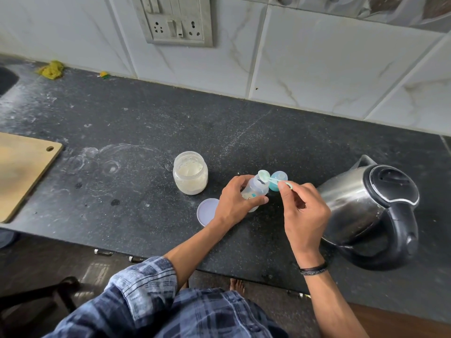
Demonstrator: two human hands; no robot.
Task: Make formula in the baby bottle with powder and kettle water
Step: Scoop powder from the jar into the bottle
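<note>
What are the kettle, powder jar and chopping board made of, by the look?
Kettle: brushed stainless steel body, going by its grey metallic sheen; glossy black lid and handle, likely plastic.
Powder jar: clear glass or plastic, unclear which; pale powder shows through the wall.
Chopping board: wood or bamboo, matte tan with a worn surface.

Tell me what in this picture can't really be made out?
All in the head view:
- Baby bottle: the left hand wraps it, hiding its print and fill level.
- Scoop: whether it carries powder is too small to tell.
- Kettle: closed lid hides any water.
- Teal cap: lower part hidden behind bottle and right hand.
- Cutting board: cut off by the left edge.
</note>
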